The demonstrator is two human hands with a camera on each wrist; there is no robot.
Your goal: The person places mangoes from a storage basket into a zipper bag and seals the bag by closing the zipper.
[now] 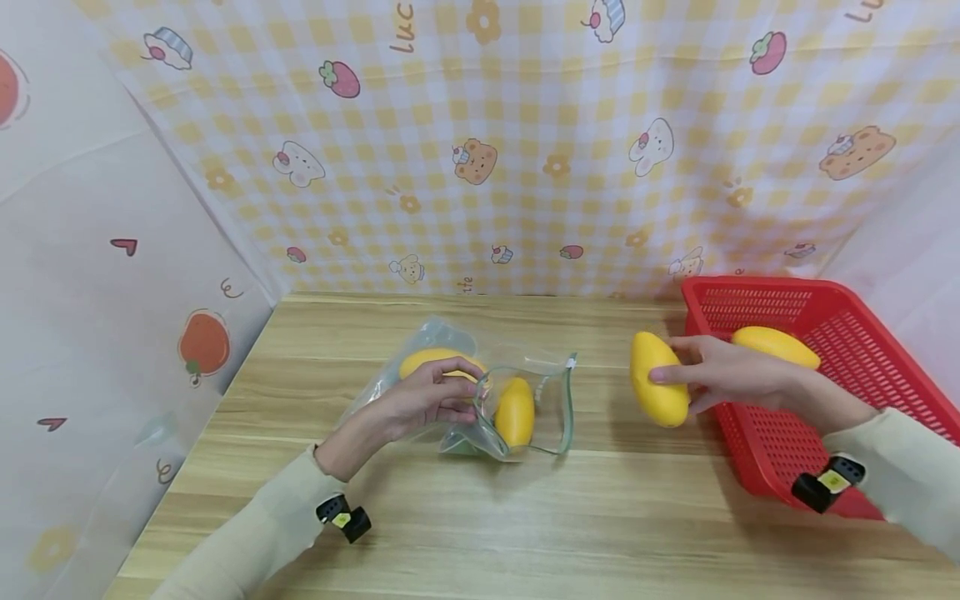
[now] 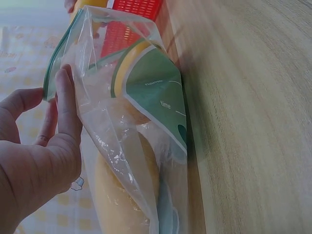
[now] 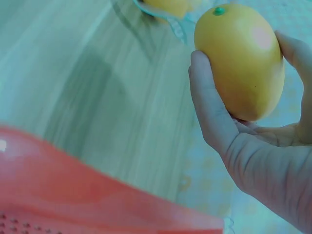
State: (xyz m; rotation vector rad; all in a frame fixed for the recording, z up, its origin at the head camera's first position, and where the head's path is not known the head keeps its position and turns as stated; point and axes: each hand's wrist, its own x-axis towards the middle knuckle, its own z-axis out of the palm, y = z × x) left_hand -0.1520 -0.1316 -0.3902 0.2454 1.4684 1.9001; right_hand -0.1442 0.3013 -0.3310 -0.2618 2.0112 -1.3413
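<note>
A yellow mango [image 1: 660,383] is gripped in my right hand [image 1: 731,371], in the air just left of the red basket. The right wrist view shows this mango [image 3: 239,63] between thumb and fingers, a small green spot at one end. My left hand [image 1: 427,396] pinches the rim of a clear zip bag [image 1: 567,408] lying on the table, its mouth spread towards the right. Inside the bag are two mangoes, one mango [image 1: 515,414] near the mouth and another deeper in, partly behind the hand. A green label [image 2: 156,92] marks the bag's side.
The red plastic basket [image 1: 750,450] stands at the right of the wooden table [image 1: 480,525], with another mango [image 1: 776,344] in it, partly behind my right hand. A checked cloth [image 1: 525,108] hangs along the table's back edge.
</note>
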